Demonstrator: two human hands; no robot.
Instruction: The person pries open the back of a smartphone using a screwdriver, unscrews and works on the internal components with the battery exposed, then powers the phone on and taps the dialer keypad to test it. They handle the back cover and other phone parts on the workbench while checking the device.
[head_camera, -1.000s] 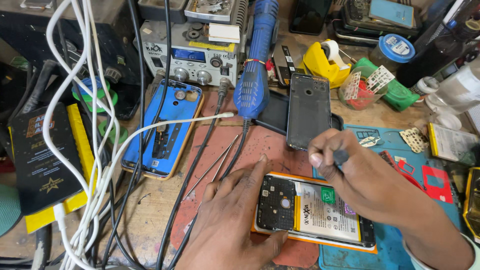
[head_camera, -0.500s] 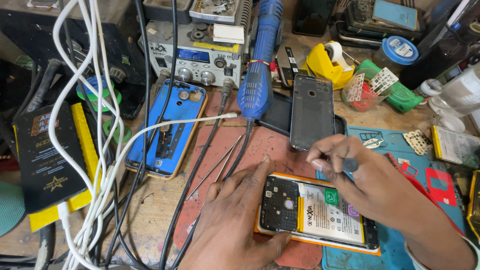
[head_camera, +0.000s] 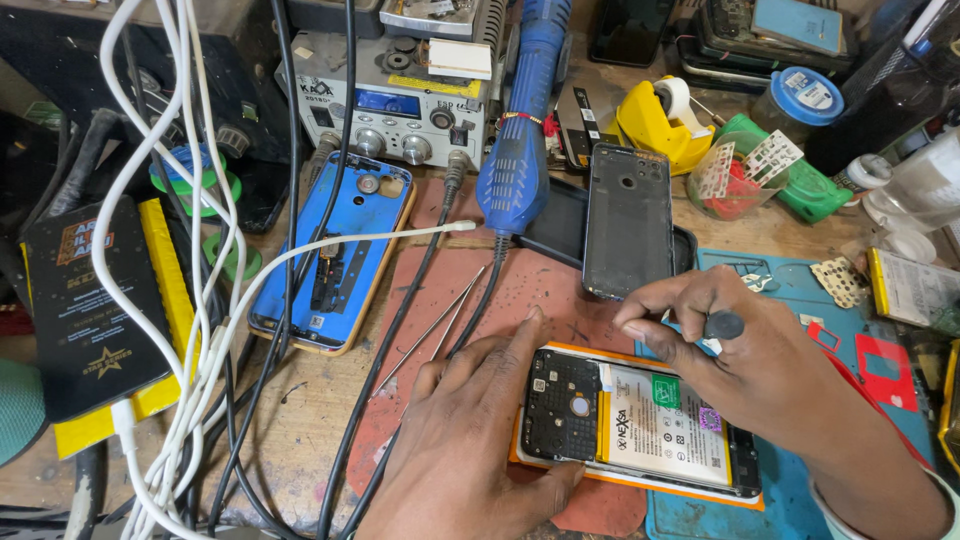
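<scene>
An opened phone (head_camera: 640, 425) with an orange rim lies face down on the red mat (head_camera: 510, 290), its circuit board and white battery showing. My left hand (head_camera: 470, 440) presses flat beside its left end and steadies it. My right hand (head_camera: 730, 350) hovers over the phone's upper edge, pinching a small dark-handled screwdriver (head_camera: 722, 327) between thumb and fingers, its tip pointing down at the phone. A black back cover (head_camera: 628, 220) lies just beyond my right hand.
A blue phone frame (head_camera: 335, 255) lies to the left, metal tweezers (head_camera: 435, 325) on the mat. A blue hot-air handle (head_camera: 515, 165), grey soldering station (head_camera: 395, 95), white cables (head_camera: 180, 300), a yellow tape dispenser (head_camera: 660, 125) and a blue mat (head_camera: 880, 370) crowd the wooden bench.
My right hand has shifted slightly with the screwdriver along the phone's upper edge. My left hand stays pressed at the phone's left end.
</scene>
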